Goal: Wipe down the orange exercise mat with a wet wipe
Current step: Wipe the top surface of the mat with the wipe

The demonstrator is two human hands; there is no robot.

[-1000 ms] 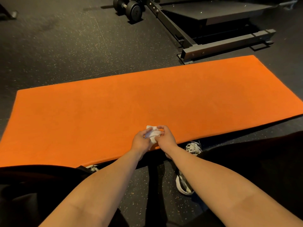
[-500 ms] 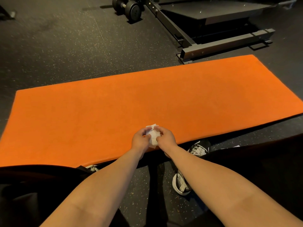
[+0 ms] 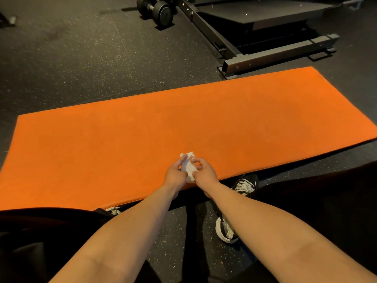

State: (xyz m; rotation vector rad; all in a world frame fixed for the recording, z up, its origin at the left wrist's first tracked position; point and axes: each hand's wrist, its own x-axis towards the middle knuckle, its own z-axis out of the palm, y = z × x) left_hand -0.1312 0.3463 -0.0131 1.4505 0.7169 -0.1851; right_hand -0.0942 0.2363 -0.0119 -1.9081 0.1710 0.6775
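Both hands are meeting just above the near edge of the orange exercise mat (image 3: pixel 142 129), and the fingers are closing on a crumpled white wet wipe (image 3: pixel 188 168) held between them. The left hand (image 3: pixel 175 177) is curling its fingers (image 3: pixel 182 161) round the left side of the wipe. The right hand (image 3: pixel 206 173) is pinching the right side, its fingers (image 3: pixel 196 160) bending in toward the left ones. The wipe is sitting bunched up, with 1 corner poking out beyond the fingertips on the far side and its lower end tucking down between the 2 palms. I cannot tell whether the wipe is touching the mat.

The mat is lying flat on the dark speckled floor (image 3: pixel 71 58), running well out to the left and to the right of the fingers, with most of its surface spreading beyond them. Past the mat's far edge, far off and to the right of the fingers, a dark metal frame (image 3: pixel 265 56) is standing on the floor. A black dumbbell (image 3: pixel 162 12) is lying farther off again, a little to the left of the fingers. On the near side, just right of the fingers, a black sneaker (image 3: pixel 244 183) with white laces is resting beside the mat's edge. A second, pale-soled shoe (image 3: pixel 224 231) is showing nearer the person, under the right forearm.
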